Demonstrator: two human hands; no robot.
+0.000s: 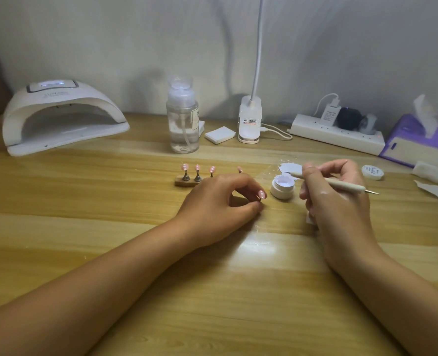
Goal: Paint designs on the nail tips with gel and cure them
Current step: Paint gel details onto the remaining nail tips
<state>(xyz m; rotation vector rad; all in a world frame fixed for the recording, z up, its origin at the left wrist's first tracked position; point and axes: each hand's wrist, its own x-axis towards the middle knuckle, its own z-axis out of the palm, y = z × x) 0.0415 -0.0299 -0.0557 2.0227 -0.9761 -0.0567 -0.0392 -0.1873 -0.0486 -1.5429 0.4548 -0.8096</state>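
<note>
– One tip [262,194] is pinched by its stem in the left hand [220,199], near the middle of the tabletop [135,253], apart from the holder [185,181]. Why?
– Probably so it can be steadied and angled toward the pen [341,185], which is gripped in the right hand [333,199] just beside the open gel pot [282,187]. Curing seems left undone: the lamp [58,116] is kept at the far left corner.

Along the far edge of the wooden bench [110,201], a clear pump bottle [182,124] stands left of a stack of white pads [220,134]. Just right of the pads is a white lamp base [249,122], then a power strip [341,137] with a charger [329,113] plugged in. A purple tissue pack [415,142] lies far right.
</note>
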